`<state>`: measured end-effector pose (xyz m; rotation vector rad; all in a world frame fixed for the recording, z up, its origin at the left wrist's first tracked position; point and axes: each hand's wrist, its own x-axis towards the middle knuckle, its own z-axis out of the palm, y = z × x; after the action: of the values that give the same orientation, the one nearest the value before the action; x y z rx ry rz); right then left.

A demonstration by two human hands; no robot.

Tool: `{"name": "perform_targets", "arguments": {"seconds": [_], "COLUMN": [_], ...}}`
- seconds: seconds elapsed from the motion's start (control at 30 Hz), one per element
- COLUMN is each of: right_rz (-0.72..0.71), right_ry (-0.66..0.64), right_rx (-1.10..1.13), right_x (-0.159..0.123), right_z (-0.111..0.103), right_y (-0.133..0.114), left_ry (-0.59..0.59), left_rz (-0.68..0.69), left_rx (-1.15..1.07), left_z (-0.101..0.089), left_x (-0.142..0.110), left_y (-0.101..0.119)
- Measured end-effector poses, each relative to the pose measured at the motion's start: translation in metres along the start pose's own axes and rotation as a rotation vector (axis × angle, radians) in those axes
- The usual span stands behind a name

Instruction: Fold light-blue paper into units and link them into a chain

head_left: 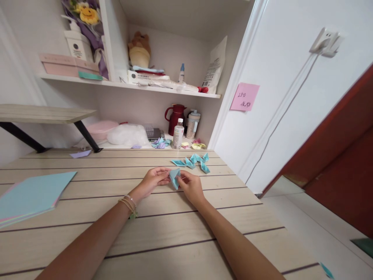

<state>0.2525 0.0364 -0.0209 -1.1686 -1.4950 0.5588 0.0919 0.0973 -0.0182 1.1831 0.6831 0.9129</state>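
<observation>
Between my two hands is a small piece of folded blue paper (175, 177), held just above the wooden table in a pointed, partly opened shape. My left hand (153, 179) pinches its left edge with thumb and fingers. On the other side, my right hand (190, 186) grips the right edge, thumb against the paper. Some fingertips are hidden behind the fold. Just beyond lie several blue folded paper boats (194, 159), grouped close together on the table.
A stack of coloured paper sheets (37, 192) lies at the left. Behind the table stand a plastic bottle (178, 134), a red jug (175, 118) and a tumbler (192, 124). A small raised shelf (43, 113) overhangs the back left. One blue paper piece (326, 270) is at the lower right.
</observation>
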Motion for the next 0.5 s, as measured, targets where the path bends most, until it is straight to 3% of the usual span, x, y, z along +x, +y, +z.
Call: {"name": "perform_targets", "arguments": {"seconds": [0.17,0.5], "right_rz": [-0.018,0.046], "right_ry": [0.042,0.128], "right_rx": [-0.065,-0.145], "right_x": [-0.002,0.0], "right_z": [0.0,-0.002], "right_y": [-0.001,-0.002], "left_ry": [0.037,-0.021], "left_rz": [0.042,0.121], "left_rx": [0.064,0.209], "left_z": [0.004,0.012], "left_x": [0.001,-0.004], "left_y": [-0.002,-0.005]}}
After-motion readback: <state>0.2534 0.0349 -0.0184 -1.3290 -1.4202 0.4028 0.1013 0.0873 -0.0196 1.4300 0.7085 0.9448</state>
